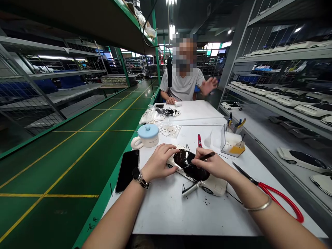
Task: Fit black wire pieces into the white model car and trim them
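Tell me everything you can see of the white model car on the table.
The white scale model car lies on the white table, angled across it. Its body looks like glossy painted material, with a large shiny black window area and a dark wheel showing on the near side. The left hand rests over one end, and the right hand lies on the black area.

A white scale-model car (216, 185) with a glossy black canopy (193, 171) lies diagonally on the white worktop (166, 214), one wheel (207, 189) showing at its near side. The left hand (158, 162) clasps its far end; the right hand (206, 164) rests on the canopy, pinching a slim black pen-like tool (207, 156) above it.
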